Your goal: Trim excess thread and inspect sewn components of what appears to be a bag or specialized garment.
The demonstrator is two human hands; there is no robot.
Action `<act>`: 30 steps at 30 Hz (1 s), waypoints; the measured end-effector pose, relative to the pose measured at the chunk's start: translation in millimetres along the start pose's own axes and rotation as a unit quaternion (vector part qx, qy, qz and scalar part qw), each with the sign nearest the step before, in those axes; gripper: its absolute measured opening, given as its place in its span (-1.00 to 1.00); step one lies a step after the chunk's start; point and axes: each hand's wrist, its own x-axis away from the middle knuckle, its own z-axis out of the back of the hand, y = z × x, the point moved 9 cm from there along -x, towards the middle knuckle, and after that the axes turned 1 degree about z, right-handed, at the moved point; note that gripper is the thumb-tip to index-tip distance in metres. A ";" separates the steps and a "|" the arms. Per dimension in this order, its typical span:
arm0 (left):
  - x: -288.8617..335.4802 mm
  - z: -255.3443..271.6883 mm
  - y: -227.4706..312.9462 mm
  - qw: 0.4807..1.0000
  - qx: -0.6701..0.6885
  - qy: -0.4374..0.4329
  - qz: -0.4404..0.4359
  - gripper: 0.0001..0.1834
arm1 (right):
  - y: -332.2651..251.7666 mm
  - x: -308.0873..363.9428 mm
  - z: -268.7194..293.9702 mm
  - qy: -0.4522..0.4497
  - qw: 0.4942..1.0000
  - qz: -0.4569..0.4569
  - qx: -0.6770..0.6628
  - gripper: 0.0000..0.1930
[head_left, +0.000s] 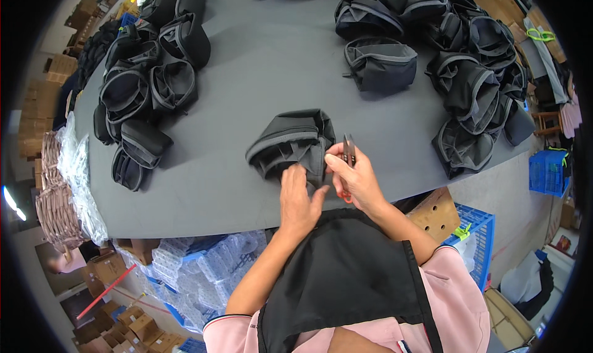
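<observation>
A black zippered pouch (295,132) lies on the grey tabletop in front of me, its mouth open toward me. My left hand (298,199) grips the pouch's near side, with its fingertips tucked inside the opening and out of sight. My right hand (358,178) holds small scissors (349,150) in its palm, dark blades pointing away from me and an orange-red handle below. The thumb and index finger of that hand pinch the pouch's right edge. The blades stand beside the pouch, not on it.
Several similar black pouches (125,94) are heaped at the table's left, and another heap (469,93) covers the far right. One pouch (384,65) sits apart near that heap. Below the table edge are bubble wrap (207,269), a cardboard box (437,214) and a blue crate (485,238).
</observation>
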 end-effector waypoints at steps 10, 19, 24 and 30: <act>-19.5 -22.3 -37.9 0.983 0.077 -0.054 0.155 -0.48 | 27.2 -22.9 28.6 0.064 0.997 -0.007 0.032 -0.83; -23.3 -27.0 -70.5 0.951 0.051 -0.067 0.299 -0.35 | 65.4 -23.3 28.5 -0.038 0.979 -0.118 -0.161 -0.86; -26.1 -30.5 -56.5 0.949 0.050 -0.159 0.267 -0.39 | 52.6 -20.4 35.9 -0.001 0.995 -0.100 -0.029 -0.87; -36.2 -23.5 -49.3 0.951 0.082 -0.121 0.271 -0.55 | -21.9 -8.0 32.6 0.053 0.928 0.205 0.305 -0.77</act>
